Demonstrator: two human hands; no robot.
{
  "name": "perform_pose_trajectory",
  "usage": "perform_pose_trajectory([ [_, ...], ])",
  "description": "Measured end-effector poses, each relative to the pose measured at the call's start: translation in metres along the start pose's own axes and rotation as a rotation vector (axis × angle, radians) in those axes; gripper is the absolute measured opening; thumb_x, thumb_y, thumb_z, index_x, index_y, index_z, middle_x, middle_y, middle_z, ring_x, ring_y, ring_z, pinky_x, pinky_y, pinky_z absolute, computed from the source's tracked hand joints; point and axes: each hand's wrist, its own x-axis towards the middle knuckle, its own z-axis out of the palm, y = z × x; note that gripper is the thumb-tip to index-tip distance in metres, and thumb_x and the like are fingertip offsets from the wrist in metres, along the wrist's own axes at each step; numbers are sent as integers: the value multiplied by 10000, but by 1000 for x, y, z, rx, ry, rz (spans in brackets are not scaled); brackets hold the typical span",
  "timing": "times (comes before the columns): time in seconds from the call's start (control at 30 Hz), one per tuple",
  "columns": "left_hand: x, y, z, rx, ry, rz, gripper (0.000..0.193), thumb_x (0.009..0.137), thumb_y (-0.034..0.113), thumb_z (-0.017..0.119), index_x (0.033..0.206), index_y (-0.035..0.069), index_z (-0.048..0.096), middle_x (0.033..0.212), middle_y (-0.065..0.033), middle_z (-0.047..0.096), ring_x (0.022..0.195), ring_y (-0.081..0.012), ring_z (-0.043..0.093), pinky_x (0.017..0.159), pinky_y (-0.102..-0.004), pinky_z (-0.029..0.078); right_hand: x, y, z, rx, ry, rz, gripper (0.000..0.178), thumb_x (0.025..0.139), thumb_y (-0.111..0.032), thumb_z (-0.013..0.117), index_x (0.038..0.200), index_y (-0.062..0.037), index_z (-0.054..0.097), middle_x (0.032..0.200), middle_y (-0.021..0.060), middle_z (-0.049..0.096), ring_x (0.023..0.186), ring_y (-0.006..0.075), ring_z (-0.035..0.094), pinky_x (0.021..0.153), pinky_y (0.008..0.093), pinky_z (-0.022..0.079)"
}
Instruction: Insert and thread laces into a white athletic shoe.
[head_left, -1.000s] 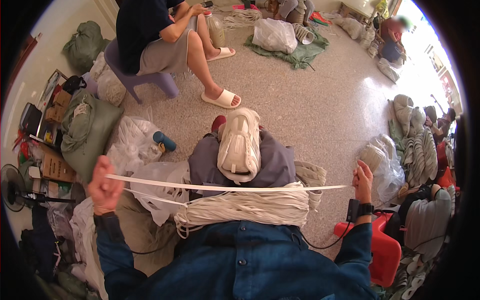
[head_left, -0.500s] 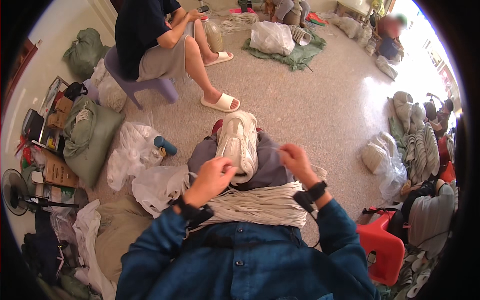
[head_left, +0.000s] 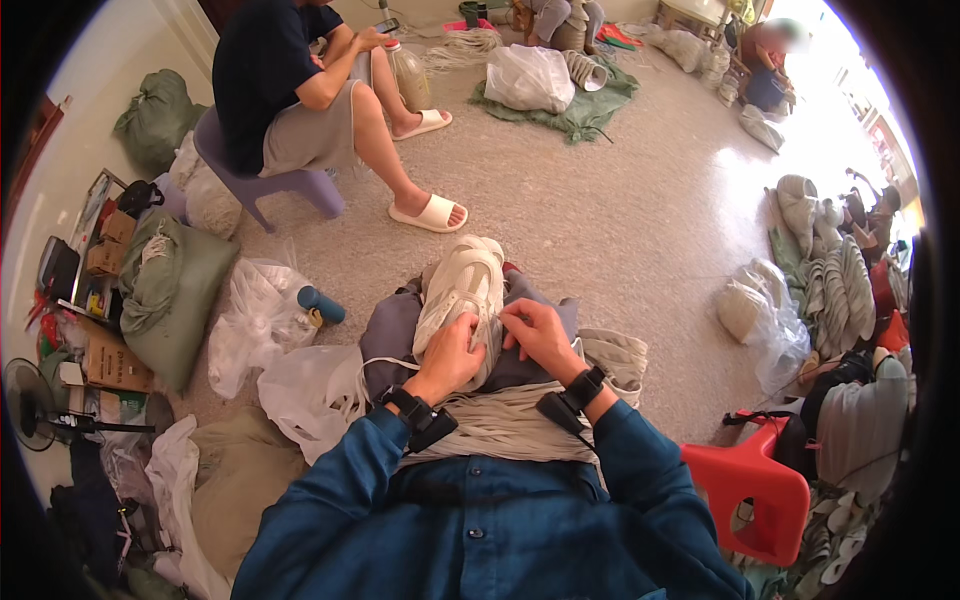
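A cream shoe upper (head_left: 456,292) rests across my lap with its toe pointing away, tilted slightly; what look like more uppers show at its far end. My left hand (head_left: 455,355) grips its near part, thumb on the eyelet side. Close to the right edge, my right hand (head_left: 538,332) is closed in a pinch beside the eyelets; what its fingertips hold is too small to make out. Over my lap lies a thick bundle of cream laces (head_left: 505,425), its right end looped. One pale lace (head_left: 372,362) curves out left of the upper.
A red stool (head_left: 745,485) stands close on my right. On the left are clear plastic bags (head_left: 255,310), a blue bottle (head_left: 322,304), stuffed sacks (head_left: 175,300) and a fan (head_left: 30,405). A person (head_left: 290,110) sits ahead on a purple chair. Shoe uppers (head_left: 835,295) pile at right.
My right hand has come in leftward from out at the side to the upper's edge. My left hand has shifted slightly right, and the upper has turned a little. The view has shifted slightly.
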Motion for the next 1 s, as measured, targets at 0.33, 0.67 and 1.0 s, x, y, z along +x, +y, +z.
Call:
perform_pose_trajectory([
  [0.33, 0, -7, 6, -280, -47, -87, 516, 819, 114, 717, 1275, -45, 535, 668, -54, 548, 608, -167, 549, 580, -331, 455, 45, 1, -3, -543, 7, -384, 93, 854, -54, 585, 815, 20, 627, 684, 220, 625, 641, 381, 631, 582, 427, 493],
  [0.67, -5, -35, 18, -635, -128, -93, 592, 892, 111, 684, 1404, -46, 433, 740, 49, 435, 657, -45, 444, 555, -199, 441, 45, -30, 9, -1246, -212, -546, 50, 782, -33, 579, 826, -37, 603, 765, 171, 636, 740, 391, 656, 616, 490, 512],
  [1.0, -17, -22, 13, -451, -53, -31, 600, 863, 149, 693, 1386, -48, 477, 737, -19, 470, 665, -112, 471, 624, -262, 442, 47, -11, -1, -741, -122, -377, 99, 872, -90, 594, 831, 1, 603, 708, 164, 652, 675, 317, 672, 606, 396, 526],
])
